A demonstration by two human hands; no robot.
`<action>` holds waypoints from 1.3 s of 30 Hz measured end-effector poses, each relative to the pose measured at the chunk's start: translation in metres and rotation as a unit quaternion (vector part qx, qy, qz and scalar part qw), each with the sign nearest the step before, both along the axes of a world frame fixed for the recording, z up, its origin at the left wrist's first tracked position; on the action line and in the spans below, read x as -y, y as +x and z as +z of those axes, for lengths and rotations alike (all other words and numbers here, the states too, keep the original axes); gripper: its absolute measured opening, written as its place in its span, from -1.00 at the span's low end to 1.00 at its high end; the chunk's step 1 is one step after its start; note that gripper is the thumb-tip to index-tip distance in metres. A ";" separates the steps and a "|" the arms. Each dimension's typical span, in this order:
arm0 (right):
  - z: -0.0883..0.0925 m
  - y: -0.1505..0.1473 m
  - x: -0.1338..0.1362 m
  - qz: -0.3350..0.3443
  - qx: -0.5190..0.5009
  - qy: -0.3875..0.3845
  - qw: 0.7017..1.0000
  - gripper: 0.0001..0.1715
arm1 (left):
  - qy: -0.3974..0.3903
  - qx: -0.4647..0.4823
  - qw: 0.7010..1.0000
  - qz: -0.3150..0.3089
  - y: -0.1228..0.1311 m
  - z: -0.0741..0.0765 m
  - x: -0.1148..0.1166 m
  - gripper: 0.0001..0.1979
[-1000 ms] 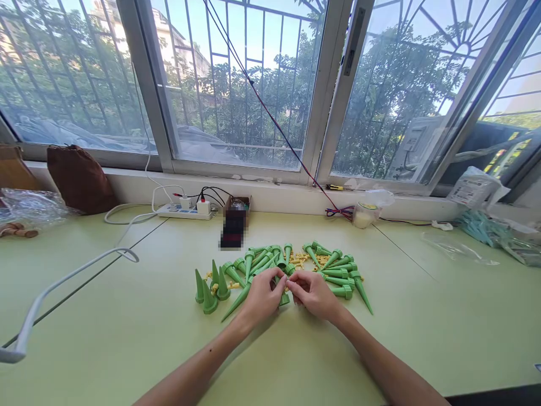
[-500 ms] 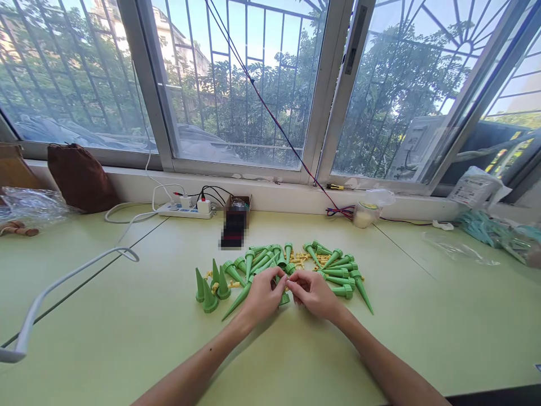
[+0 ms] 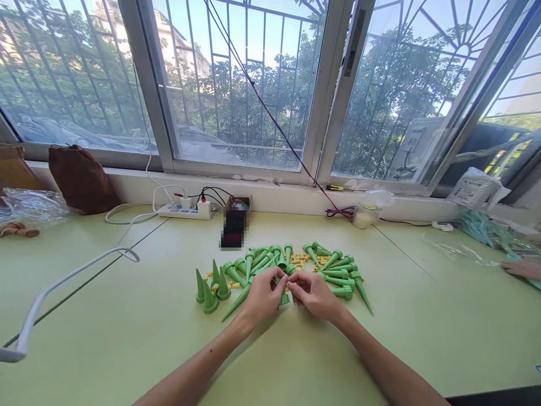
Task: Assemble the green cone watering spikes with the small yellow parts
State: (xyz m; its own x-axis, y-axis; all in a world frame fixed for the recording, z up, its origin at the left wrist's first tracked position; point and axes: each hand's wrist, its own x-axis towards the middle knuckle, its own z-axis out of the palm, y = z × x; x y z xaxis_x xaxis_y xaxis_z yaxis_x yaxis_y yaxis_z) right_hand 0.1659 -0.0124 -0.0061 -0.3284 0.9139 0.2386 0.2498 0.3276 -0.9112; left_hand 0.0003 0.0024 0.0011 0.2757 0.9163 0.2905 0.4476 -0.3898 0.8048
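My left hand [image 3: 265, 292] is closed around a green plastic plant-watering spike [image 3: 284, 299], whose ribbed cap end shows below the fingers. My right hand [image 3: 311, 292] meets it fingertip to fingertip in a pinch. A speck of yellow shows between the hands; what the right fingers hold is too small and covered to make out. Several loose green spikes [image 3: 338, 272] lie in a fan beyond and right of the hands. Small yellow valve pieces [image 3: 299, 260] are heaped among them. Left of my left hand, several green spikes [image 3: 210, 299] stand point up beside a few yellow pieces.
A black pixelated object [image 3: 234, 228] lies before a small box. Behind are a white power strip [image 3: 186, 211], a brown pouch [image 3: 82, 179] and a plastic jar [image 3: 366, 214]. A white cable [image 3: 76, 276] crosses the left side. Another person's hand [image 3: 524, 269] rests at the right edge.
Another person's hand has come into view at the right edge, by the teal plastic. My two hands stay nearly in place, fingertips together.
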 end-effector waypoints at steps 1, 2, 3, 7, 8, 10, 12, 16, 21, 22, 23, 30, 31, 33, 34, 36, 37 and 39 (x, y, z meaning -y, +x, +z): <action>0.000 0.000 0.000 0.000 0.001 0.000 1.000 -0.67 | -0.001 0.003 1.000 0.000 0.000 -0.001 0.000 -0.75; 0.000 0.000 0.000 -0.001 0.004 0.001 1.000 -0.64 | -0.002 0.007 1.000 -0.001 0.000 -0.001 0.000 -0.75; 0.000 0.000 0.000 -0.003 0.007 0.001 1.000 -0.62 | -0.003 0.012 1.000 -0.002 0.000 -0.001 0.000 -0.76; 0.000 0.000 0.000 -0.017 0.023 0.000 1.000 -0.54 | -0.005 0.023 1.000 -0.003 0.001 -0.001 0.001 -0.76; -0.001 0.000 0.000 -0.020 0.023 -0.002 1.000 -0.53 | -0.005 0.024 1.000 -0.003 0.001 -0.001 0.001 -0.76; -0.001 -0.001 0.000 -0.022 0.017 -0.011 1.000 -0.52 | -0.007 0.027 1.000 -0.003 0.001 0.000 0.001 -0.76; -0.001 -0.001 0.000 -0.023 0.011 -0.018 1.000 -0.53 | -0.007 0.027 1.000 -0.002 0.001 0.001 0.002 -0.76; 0.002 -0.002 0.001 -0.015 0.011 -0.012 1.000 -0.57 | 0.008 0.010 1.000 0.006 0.001 0.002 0.001 -0.76; 0.004 -0.002 0.003 0.002 0.007 -0.003 1.000 -0.62 | 0.015 0.000 1.000 0.010 0.000 0.001 0.001 -0.75; 0.003 -0.001 0.003 0.001 0.008 -0.001 1.000 -0.62 | 0.012 0.000 1.000 0.008 0.000 0.001 0.000 -0.75; 0.002 -0.001 0.002 -0.001 0.011 0.001 1.000 -0.62 | 0.013 0.000 1.000 0.007 0.000 0.001 0.000 -0.75; -0.002 -0.001 0.000 -0.027 0.043 0.003 0.999 -0.48 | 0.051 -0.008 0.999 0.016 0.000 -0.003 -0.001 -0.77; -0.002 -0.001 0.000 -0.031 0.047 0.007 0.998 -0.45 | 0.053 -0.009 0.998 0.015 0.000 -0.003 -0.001 -0.77; -0.001 -0.001 0.000 -0.038 0.058 0.019 0.997 -0.40 | 0.056 -0.008 0.998 0.015 0.000 -0.003 -0.001 -0.78; 0.000 -0.001 0.000 -0.040 0.064 0.025 0.997 -0.38 | 0.058 -0.006 0.998 0.016 0.000 -0.003 -0.001 -0.79; 0.001 -0.001 0.000 -0.042 0.072 0.036 0.996 -0.35 | 0.056 -0.001 0.998 0.015 0.000 -0.002 -0.001 -0.80; 0.001 -0.001 0.001 -0.042 0.073 0.041 0.996 -0.34 | 0.053 0.000 0.998 0.014 0.000 -0.002 -0.001 -0.80; 0.001 -0.001 0.001 -0.042 0.072 0.047 0.995 -0.35 | 0.050 0.001 0.999 0.012 0.000 -0.001 -0.001 -0.79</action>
